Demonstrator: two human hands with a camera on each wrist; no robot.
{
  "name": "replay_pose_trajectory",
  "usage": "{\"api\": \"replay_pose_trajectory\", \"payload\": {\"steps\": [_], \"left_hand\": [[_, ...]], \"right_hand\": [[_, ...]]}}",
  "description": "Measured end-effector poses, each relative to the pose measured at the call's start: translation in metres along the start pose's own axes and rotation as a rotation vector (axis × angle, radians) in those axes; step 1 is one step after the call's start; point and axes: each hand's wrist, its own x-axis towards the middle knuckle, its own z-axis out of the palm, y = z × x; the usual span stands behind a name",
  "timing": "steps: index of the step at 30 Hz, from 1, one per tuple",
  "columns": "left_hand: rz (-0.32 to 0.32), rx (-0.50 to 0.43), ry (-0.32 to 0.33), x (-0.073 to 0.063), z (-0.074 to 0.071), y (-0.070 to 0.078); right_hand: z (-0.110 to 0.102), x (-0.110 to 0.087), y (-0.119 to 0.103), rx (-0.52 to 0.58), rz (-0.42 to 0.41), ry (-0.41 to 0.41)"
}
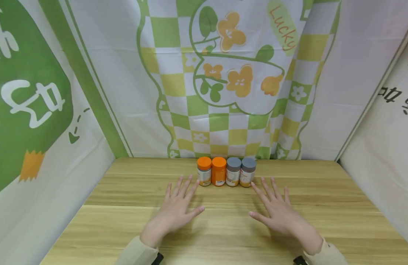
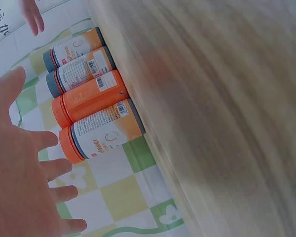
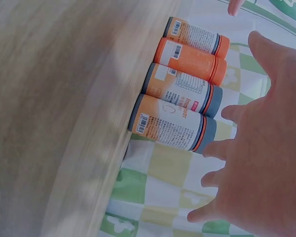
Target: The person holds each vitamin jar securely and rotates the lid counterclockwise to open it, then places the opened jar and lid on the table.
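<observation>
Side by side in a row stand the bottles, all upright on the wooden table. From the left in the head view come a white-labelled bottle with an orange lid (image 1: pixel 204 172), an all-orange bottle (image 1: pixel 218 172), and two white-labelled bottles with grey lids, one inner (image 1: pixel 233 172) and one outer (image 1: pixel 248 173). My left hand (image 1: pixel 175 210), fingers spread and palm down, is nearest the left end of the row. Likewise spread, my right hand (image 1: pixel 279 212) has its index fingertip close to the outer grey-lidded bottle. Neither hand holds anything.
The wooden table (image 1: pixel 220 235) runs back to a hanging cloth (image 1: pixel 171 84) with green and yellow checks, right behind the bottles. Printed cloth walls close in the left side (image 1: pixel 88 162) and the right side (image 1: pixel 379 147).
</observation>
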Motion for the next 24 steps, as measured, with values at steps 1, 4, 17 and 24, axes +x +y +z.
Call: {"api": "replay_pose_trajectory", "payload": {"steps": [1, 4, 17, 24], "left_hand": [[0.004, 0.002, 0.006, 0.0, 0.001, 0.0], [0.006, 0.014, 0.013, 0.001, 0.002, 0.0], [-0.004, 0.011, -0.005, 0.003, -0.005, -0.006], [-0.022, -0.018, -0.002, 0.01, -0.001, -0.018]], "right_hand": [[0.0, 0.0, 0.0, -0.001, 0.001, 0.0], [0.0, 0.0, 0.001, -0.004, -0.003, -0.001], [0.001, -0.001, 0.004, 0.019, 0.011, -0.007], [0.0, 0.001, 0.012, 0.052, 0.022, -0.007]]}}
